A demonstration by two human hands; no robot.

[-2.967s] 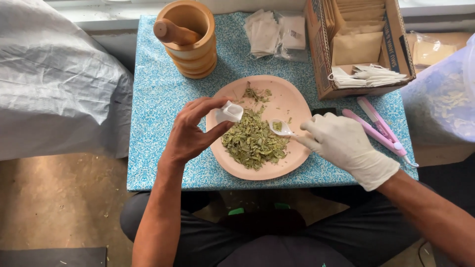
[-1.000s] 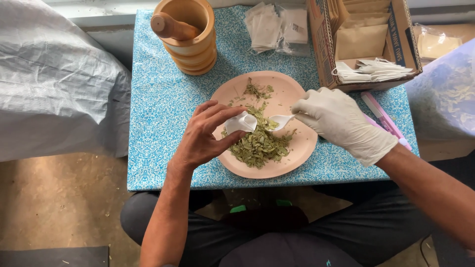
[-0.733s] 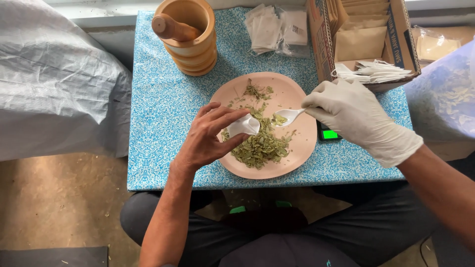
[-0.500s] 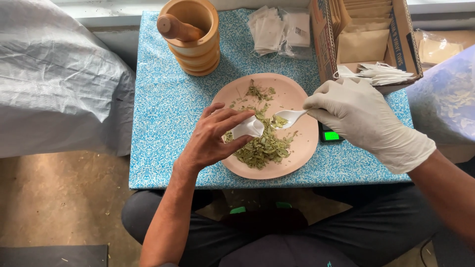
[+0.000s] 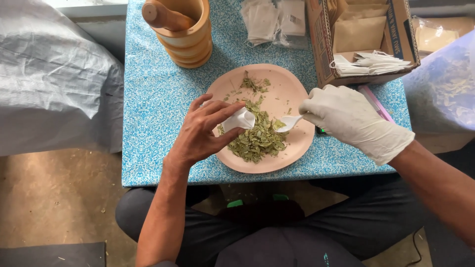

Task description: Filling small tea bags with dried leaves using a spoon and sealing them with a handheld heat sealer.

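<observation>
Head view: my bare left hand [image 5: 200,136] pinches small white paper sachet [image 5: 239,119] over round pink plate [image 5: 292,91]. My gloved right hand [image 5: 346,118] grips white plastic spoon [image 5: 289,121], bowl beside sachet, above dried green leaves [image 5: 257,141].

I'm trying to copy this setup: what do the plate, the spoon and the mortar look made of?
Plate: matte pinkish, probably plastic or glazed ceramic. Spoon: white, likely plastic, thin and smooth. Mortar: turned wood, visible grain and ribbed sides.
</observation>
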